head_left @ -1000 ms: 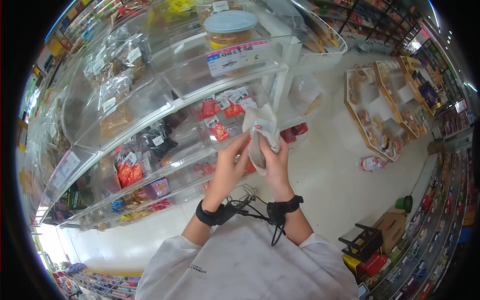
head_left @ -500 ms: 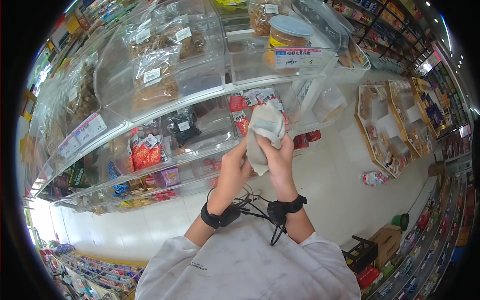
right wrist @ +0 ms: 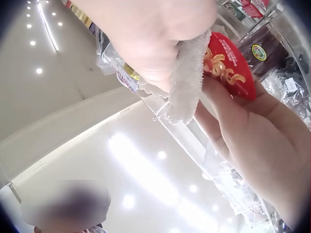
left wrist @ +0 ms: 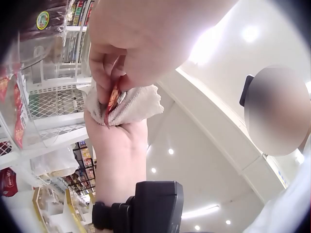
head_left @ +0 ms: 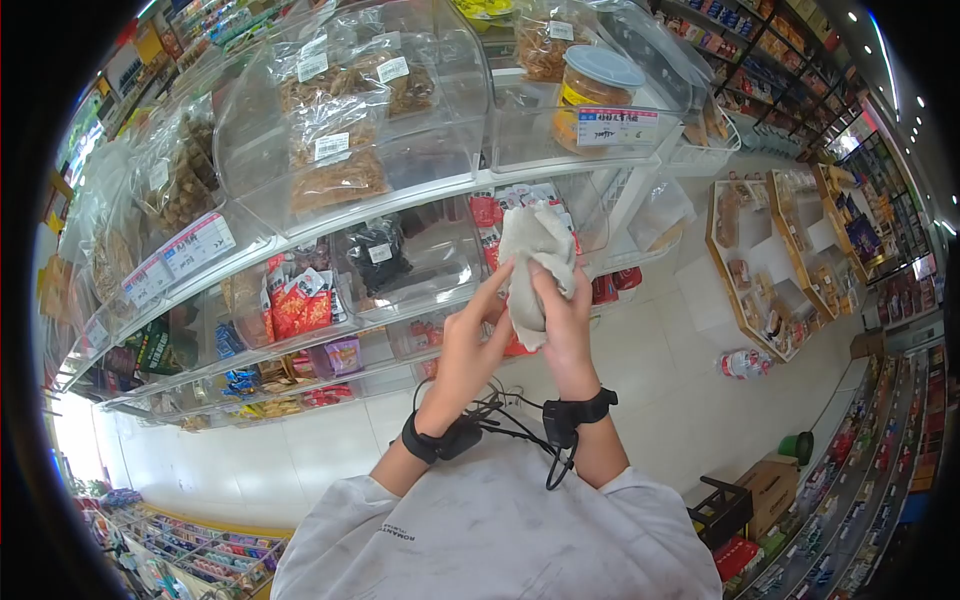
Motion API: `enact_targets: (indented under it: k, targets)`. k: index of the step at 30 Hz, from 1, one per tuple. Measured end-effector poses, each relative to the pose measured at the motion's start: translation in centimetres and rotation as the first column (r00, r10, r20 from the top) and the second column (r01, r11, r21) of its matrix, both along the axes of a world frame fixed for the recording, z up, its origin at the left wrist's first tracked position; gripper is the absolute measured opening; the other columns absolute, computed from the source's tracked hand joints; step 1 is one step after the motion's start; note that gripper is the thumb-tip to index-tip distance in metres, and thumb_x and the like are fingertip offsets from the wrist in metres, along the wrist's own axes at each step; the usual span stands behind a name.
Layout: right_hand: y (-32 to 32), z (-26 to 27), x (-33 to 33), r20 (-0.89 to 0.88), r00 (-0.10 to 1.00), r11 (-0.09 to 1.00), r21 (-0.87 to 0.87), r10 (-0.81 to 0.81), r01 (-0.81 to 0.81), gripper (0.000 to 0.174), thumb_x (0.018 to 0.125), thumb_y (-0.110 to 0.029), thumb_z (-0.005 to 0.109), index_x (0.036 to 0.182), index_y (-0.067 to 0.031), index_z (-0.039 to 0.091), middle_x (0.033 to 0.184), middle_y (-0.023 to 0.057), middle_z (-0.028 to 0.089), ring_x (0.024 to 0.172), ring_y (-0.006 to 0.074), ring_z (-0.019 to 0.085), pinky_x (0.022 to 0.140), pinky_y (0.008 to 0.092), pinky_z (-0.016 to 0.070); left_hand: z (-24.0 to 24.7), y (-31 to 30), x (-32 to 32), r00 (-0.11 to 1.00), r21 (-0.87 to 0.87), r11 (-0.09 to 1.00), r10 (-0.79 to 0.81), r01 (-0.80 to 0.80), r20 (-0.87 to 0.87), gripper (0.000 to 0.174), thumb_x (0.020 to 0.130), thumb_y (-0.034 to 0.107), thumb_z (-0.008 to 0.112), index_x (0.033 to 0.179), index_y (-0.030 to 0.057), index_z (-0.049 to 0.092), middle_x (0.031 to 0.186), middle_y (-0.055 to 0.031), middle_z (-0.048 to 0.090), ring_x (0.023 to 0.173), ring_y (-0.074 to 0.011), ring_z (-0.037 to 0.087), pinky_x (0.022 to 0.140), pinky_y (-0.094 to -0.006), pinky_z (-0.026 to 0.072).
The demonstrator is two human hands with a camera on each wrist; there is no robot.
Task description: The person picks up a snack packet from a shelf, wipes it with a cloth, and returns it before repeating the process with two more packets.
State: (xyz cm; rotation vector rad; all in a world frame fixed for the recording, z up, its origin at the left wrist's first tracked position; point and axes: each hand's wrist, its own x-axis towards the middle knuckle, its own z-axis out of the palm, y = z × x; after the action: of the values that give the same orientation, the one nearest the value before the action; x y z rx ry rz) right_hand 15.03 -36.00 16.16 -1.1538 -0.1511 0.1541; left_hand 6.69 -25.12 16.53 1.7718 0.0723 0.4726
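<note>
My left hand [head_left: 470, 335] pinches a small red snack packet [right wrist: 232, 65], printed with curly yellow pieces, between thumb and fingers. A whitish, fuzzy cloth [head_left: 538, 235] lies against the packet, gripped by my right hand [head_left: 566, 325], whose thumb presses down on it. From the head view the cloth hides the packet. In the left wrist view, the packet's red edge shows between the left fingers and the cloth. Both hands are close together in front of the shelf bins, and the cloth's upper end overlaps a bin of red and white packets [head_left: 487, 212].
Clear plastic bins [head_left: 420, 150] with bagged dried goods and a blue-lidded jar [head_left: 600, 75] fill the shelf ahead. A bag of dark goods [head_left: 378, 255] sits lower. Cables [head_left: 495, 405] run between the wristbands. Wooden display stands [head_left: 765, 265] are on the right.
The view has shifted, so the shelf sits further right. The cloth, earlier spread open with a packet visible in it, is now folded over the packet. Both hands keep their hold.
</note>
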Motion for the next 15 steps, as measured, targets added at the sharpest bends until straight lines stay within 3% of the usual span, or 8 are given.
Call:
enact_targets:
  k: [3, 6, 9, 12, 15]
  targets:
    - [0.6, 1.2, -0.2, 0.147, 0.989, 0.991, -0.131, -0.014, 0.034, 0.027, 0.094, -0.012, 0.065, 0.119, 0.0008, 0.065, 0.107, 0.0068, 0.07, 0.092, 0.0117, 0.065, 0.081, 0.028, 0.0512, -0.4, -0.3, 0.0, 0.995, 0.109, 0.992, 0.05, -0.06, 0.086, 0.074, 0.087, -0.012, 0.055, 0.154, 0.0127, 0.038, 0.08, -0.006, 0.064, 0.074, -0.0075, 0.057, 0.07, -0.0215, 0.0467]
    - [-0.2, -0.5, 0.3, 0.258, 0.964, 0.96, -0.245, -0.071, 0.136, 0.028, 0.093, -0.01, 0.065, 0.119, 0.0013, 0.065, 0.108, 0.0069, 0.07, 0.092, 0.0112, 0.065, 0.081, 0.0279, 0.0512, 1.1, -0.5, -0.3, 0.999, 0.051, 0.998, -0.033, 0.035, -0.044, 0.077, 0.087, -0.01, 0.057, 0.156, 0.0131, 0.034, 0.083, -0.0072, 0.068, 0.074, -0.0094, 0.059, 0.072, -0.0212, 0.0473]
    - [-0.1, -1.5, 0.5, 0.085, 0.979, 0.973, -0.123, -0.187, 0.197, 0.028, 0.095, -0.013, 0.064, 0.119, 0.0016, 0.065, 0.107, 0.0066, 0.07, 0.091, 0.0111, 0.065, 0.081, 0.0279, 0.0512, 0.2, -0.5, 0.1, 0.996, 0.079, 0.995, -0.067, 0.062, 0.058, 0.078, 0.09, -0.006, 0.062, 0.158, 0.0108, 0.028, 0.084, -0.0075, 0.07, 0.075, -0.0087, 0.06, 0.074, -0.0217, 0.0482]
    - [-0.1, -0.4, 0.2, -0.154, 0.983, 0.986, 0.113, -0.105, 0.123, 0.029, 0.099, -0.019, 0.062, 0.119, 0.0015, 0.065, 0.106, 0.006, 0.069, 0.091, 0.011, 0.065, 0.079, 0.0272, 0.0511, 0.1, 0.0, 0.5, 0.999, -0.102, 0.994, -0.032, 0.035, 0.025, 0.075, 0.094, 0.0, 0.065, 0.158, 0.0077, 0.027, 0.083, -0.0057, 0.07, 0.076, -0.0067, 0.061, 0.075, -0.0224, 0.0492]
    - [-0.9, 0.1, -0.2, -0.182, 0.979, 0.985, 0.16, 0.093, -0.064, 0.033, 0.101, -0.026, 0.06, 0.119, 0.0015, 0.065, 0.106, 0.0052, 0.069, 0.09, 0.0102, 0.064, 0.078, 0.0263, 0.0509, 0.2, 0.6, 0.7, 1.0, -0.257, 0.966, -0.013, 0.015, 0.011, 0.073, 0.096, 0.002, 0.065, 0.157, 0.0065, 0.027, 0.084, -0.0045, 0.07, 0.077, -0.0052, 0.061, 0.075, -0.0226, 0.0495]
